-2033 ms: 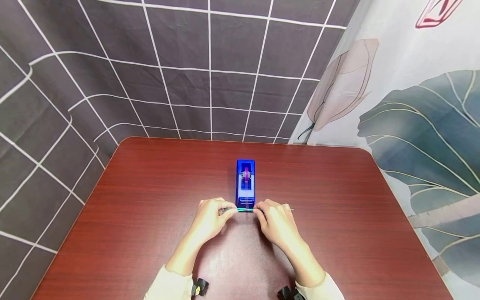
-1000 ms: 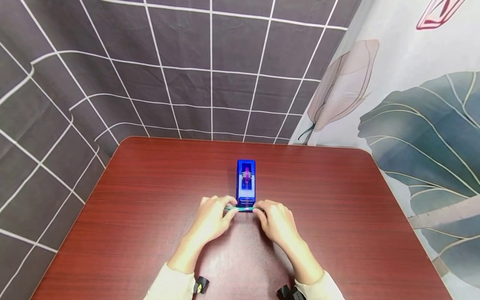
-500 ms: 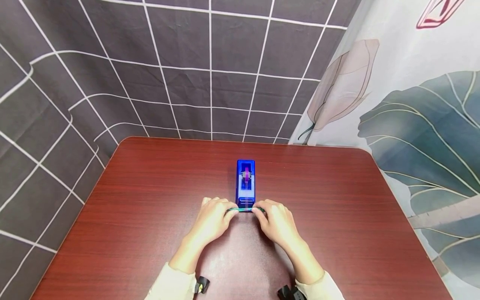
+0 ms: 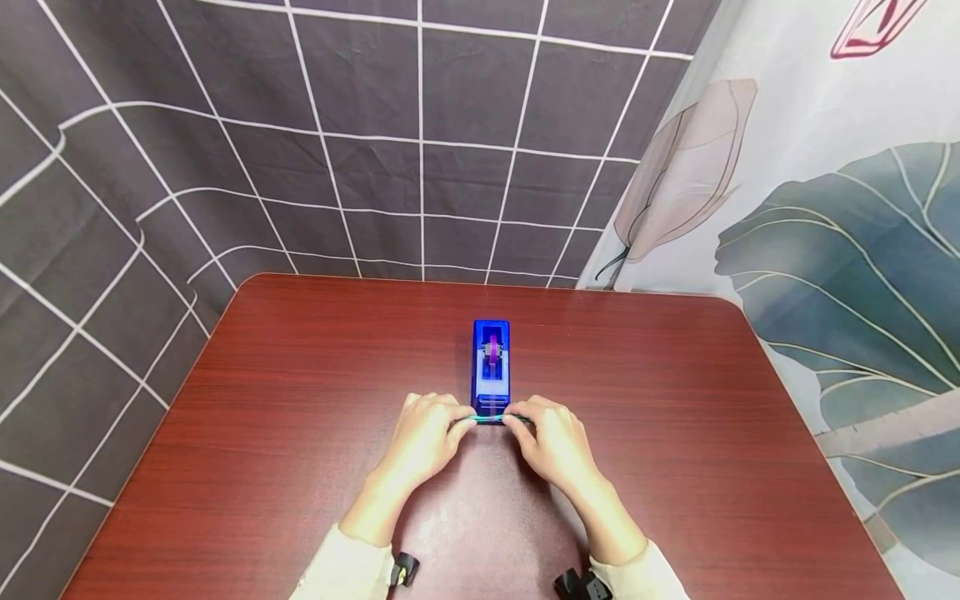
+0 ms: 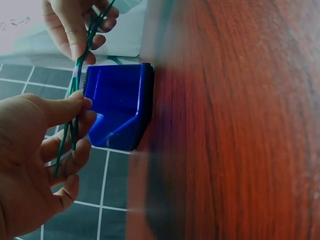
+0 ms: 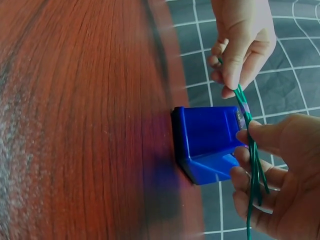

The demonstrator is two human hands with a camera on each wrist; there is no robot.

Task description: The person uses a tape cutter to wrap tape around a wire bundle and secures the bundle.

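Observation:
Between both hands runs a bundle of thin green strands (image 4: 489, 417), level across the front end of a blue tape dispenser (image 4: 492, 387). My left hand (image 4: 425, 437) pinches one end between thumb and fingers. The other side is pinched by my right hand (image 4: 553, 442), and loose strand ends fan out past its fingers in the right wrist view. A band of purple tape (image 6: 244, 107) lies on the strands between the two grips, close to the dispenser's toothed cutting edge (image 6: 240, 120). Inside the dispenser sits a purple tape roll (image 4: 492, 350).
The dispenser stands on a reddish-brown wooden table (image 4: 300, 358). Behind it hangs a dark grey cloth with white grid lines (image 4: 465, 175). A pale curtain with leaf patterns (image 4: 840, 275) hangs at the right.
Both hands stay at the dispenser's front and have drawn very slightly closer together. The long strand end that stuck out right of the right hand no longer shows. The dispenser has not moved.

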